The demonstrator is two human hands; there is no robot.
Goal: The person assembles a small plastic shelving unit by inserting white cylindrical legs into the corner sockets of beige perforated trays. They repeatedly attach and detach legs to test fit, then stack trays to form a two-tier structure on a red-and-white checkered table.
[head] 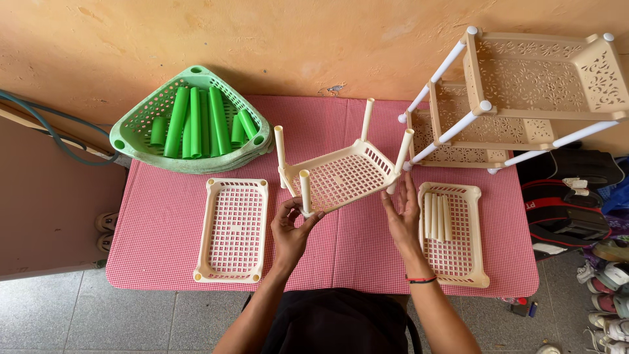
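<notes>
A cream plastic lattice tray (344, 177) with cream tube legs in its corners hangs tilted above the red checked tablecloth (164, 223). My left hand (291, 229) grips its near left corner at the base of one tube. On the right, the near right edge rests against the spread fingers of my right hand (403, 219), which wears a dark wristband. Two bare cream trays lie flat: one (234, 229) left of my left hand, another (458, 242) to the right, holding several loose cream tubes (437, 216).
A green corner basket (141, 128) stacked with green tubes (193, 121) sits at the back left. A beige tiered rack (524, 92) with white posts lies tilted at the back right. Bags and shoes crowd the floor on the right. An orange wall runs behind.
</notes>
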